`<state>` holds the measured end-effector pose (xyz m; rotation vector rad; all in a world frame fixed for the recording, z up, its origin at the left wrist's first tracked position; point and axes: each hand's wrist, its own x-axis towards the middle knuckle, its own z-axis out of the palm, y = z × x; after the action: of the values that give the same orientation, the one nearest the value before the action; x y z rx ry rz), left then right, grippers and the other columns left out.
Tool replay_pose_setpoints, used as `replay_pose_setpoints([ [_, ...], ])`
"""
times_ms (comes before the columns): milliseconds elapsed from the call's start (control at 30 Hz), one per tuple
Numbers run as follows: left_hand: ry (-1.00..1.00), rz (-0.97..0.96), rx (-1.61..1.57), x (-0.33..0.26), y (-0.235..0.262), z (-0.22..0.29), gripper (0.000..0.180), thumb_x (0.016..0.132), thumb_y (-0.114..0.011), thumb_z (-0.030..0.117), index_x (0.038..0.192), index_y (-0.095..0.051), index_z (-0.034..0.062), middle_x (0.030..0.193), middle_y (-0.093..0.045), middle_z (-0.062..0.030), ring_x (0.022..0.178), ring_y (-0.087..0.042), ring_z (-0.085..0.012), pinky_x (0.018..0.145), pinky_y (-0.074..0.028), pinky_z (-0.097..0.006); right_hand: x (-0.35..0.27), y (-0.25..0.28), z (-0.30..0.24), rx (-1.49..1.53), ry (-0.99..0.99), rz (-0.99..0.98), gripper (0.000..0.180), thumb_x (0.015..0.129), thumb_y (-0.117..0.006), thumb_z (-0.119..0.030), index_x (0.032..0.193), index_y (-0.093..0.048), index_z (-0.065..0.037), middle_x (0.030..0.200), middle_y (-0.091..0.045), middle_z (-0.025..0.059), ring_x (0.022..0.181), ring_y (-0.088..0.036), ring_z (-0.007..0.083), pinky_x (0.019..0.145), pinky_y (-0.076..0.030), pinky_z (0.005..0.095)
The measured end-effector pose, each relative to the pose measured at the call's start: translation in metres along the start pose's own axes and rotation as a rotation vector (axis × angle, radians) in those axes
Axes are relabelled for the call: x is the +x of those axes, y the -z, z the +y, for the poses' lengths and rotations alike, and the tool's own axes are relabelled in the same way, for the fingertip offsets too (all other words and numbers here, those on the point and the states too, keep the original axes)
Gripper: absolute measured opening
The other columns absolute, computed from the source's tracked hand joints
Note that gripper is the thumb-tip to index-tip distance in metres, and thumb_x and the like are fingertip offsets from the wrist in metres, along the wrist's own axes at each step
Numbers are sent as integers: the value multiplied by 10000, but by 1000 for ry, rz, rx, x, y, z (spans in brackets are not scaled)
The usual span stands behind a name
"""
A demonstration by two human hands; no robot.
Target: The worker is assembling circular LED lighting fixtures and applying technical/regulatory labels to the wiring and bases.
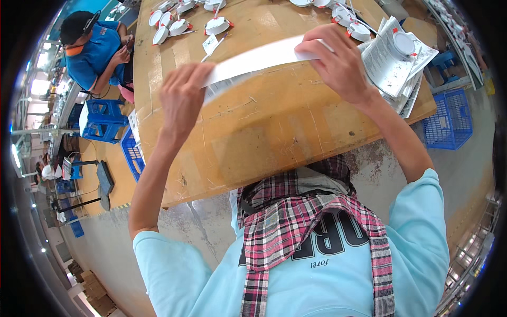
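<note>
Over a wooden desk [264, 132], a person stretches a long white paper strip [253, 59] between both hands: the left hand [182, 98] pinches its near end, the right hand [338, 63] pinches its far end, beside stacked leaflets [393, 63] and round white lamps [216, 25].

Can't see my left hand [182, 100] fingertips, tucked behind white sheet [253, 61]. Sheet's underside print too blurred to tell. Right hand [338, 63] covers sheet's right end. Far row of round white fittings [174, 24] cut by top edge. Leaflet stack [391, 58] markings too small. Far-left seated person [95, 50] partly behind table [253, 137].
</note>
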<state>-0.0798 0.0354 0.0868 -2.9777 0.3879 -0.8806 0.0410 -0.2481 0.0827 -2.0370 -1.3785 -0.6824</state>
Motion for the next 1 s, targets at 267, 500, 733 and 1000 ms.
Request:
replay_pose_setpoints([
  [267, -57, -328, -125, -94, -18, 44, 530, 766, -515, -18, 1287, -510, 84, 1357, -476, -86, 1282, -426, -246, 1057, -347, -385, -96, -13, -40, 28, 48, -207, 167, 740, -628, -66, 906, -624, -59, 1085, -589, 69, 1094, -544, 245, 912, -476, 369],
  [500, 38, -432, -388, -121, -9, 65, 545, 721, -514, -64, 1257, -509, 35, 1359, -462, -105, 1299, -395, -262, 1079, -336, -395, -124, -4, -60, 198, -108, -356, 236, 735, -584, -23, 970, -608, -28, 1135, -579, 102, 1123, -530, 284, 960, -442, 397],
  [733, 115, -486, -441, -122, 0, 55, 601, 644, -540, -142, 1209, -561, 61, 1319, -507, -69, 1262, -435, -254, 1049, -383, -383, -129, 3, -43, 59, -136, -377, 330, 725, -579, 16, 1050, -618, -21, 1142, -588, 81, 1116, -538, 254, 960, -443, 385],
  [1000, 329, -402, -718, -128, -2, 33, 409, 680, -589, -115, 1027, -677, 83, 1097, -654, -17, 1041, -570, -231, 936, -426, -331, -127, 13, -21, 253, -237, -410, 308, 723, -621, 25, 1016, -652, -66, 1083, -622, 48, 1073, -546, 236, 919, -452, 350],
])
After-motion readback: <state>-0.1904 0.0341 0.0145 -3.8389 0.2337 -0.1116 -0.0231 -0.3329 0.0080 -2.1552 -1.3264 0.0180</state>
